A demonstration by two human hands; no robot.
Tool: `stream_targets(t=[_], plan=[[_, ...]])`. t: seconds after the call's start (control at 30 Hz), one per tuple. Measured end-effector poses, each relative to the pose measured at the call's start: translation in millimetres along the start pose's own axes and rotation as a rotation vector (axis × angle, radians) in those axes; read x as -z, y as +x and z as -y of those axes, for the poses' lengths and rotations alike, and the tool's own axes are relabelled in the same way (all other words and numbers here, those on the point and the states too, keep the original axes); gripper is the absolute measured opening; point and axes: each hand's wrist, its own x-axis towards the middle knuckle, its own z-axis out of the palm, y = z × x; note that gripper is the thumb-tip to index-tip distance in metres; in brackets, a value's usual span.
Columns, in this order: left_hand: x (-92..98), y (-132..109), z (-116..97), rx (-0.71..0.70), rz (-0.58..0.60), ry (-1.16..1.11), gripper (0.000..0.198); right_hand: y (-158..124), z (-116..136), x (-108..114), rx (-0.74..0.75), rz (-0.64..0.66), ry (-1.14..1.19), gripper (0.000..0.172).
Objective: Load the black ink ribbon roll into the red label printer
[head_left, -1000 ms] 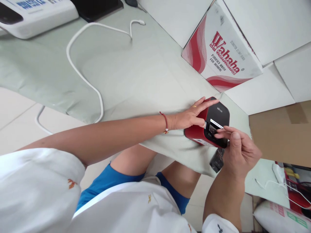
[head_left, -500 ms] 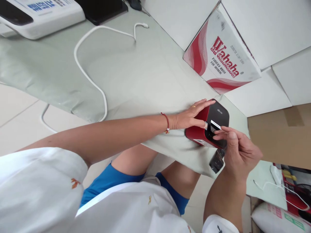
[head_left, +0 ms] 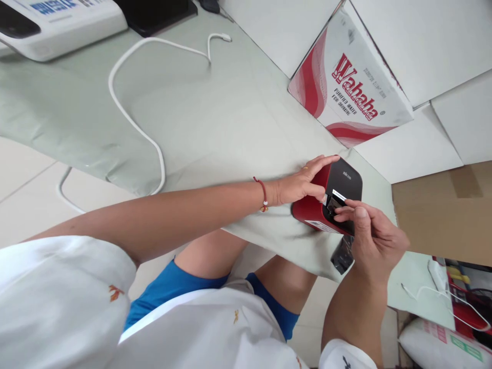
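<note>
A red box-shaped device [head_left: 307, 207] with a black face [head_left: 348, 179] lies near the table's front edge. In its face is a dark opening with a white label strip along it. My left hand [head_left: 300, 185], fingers spread, grips the device, its thumb bent at the opening's rim beside a small pale piece. My right hand [head_left: 378, 236] comes from the other side, index and middle fingertips in the opening, thumb folded close to them. Whatever those fingers pinch is hidden. A glossy dark item [head_left: 342, 256] lies just below the device, partly covered by my right hand.
A Wahaha water carton [head_left: 351, 84] stands behind the device, among white boxes [head_left: 423, 46]. A brown cardboard box [head_left: 442, 215] is at the right. Toward the left lie a white cable [head_left: 132, 120], a white appliance [head_left: 77, 33] and a black flat object [head_left: 157, 15].
My right hand has shifted slightly left, its fingertips a little deeper over the opening. My left thumb is more bent. The device stays in place.
</note>
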Motion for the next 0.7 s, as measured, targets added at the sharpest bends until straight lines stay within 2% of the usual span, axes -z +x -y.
stream_targets(t=[0.23,0.37,0.5,0.6,0.7], plan=[[-3.1,0.1,-7.2,0.036,0.006,0.016,0.099,2.1,-0.9,-0.1,0.009,-0.017,-0.008,0.022],[-6.3,7.0,1.2,0.031,-0.019,0.037,0.097,1.6,-0.2,-2.5,0.021,-0.014,0.009,0.02],[-8.4,13.5,12.1,0.02,-0.041,0.065,0.1,1.1,-0.7,-5.4,0.008,-0.047,-0.019,0.025],[-6.4,11.1,9.4,0.012,-0.027,0.079,0.1,6.6,-5.4,-2.9,-0.061,-0.116,-0.108,0.031],[-3.2,4.3,-0.3,0.019,0.007,0.086,0.098,20.0,-10.7,6.5,-0.193,-0.052,-0.254,0.035]])
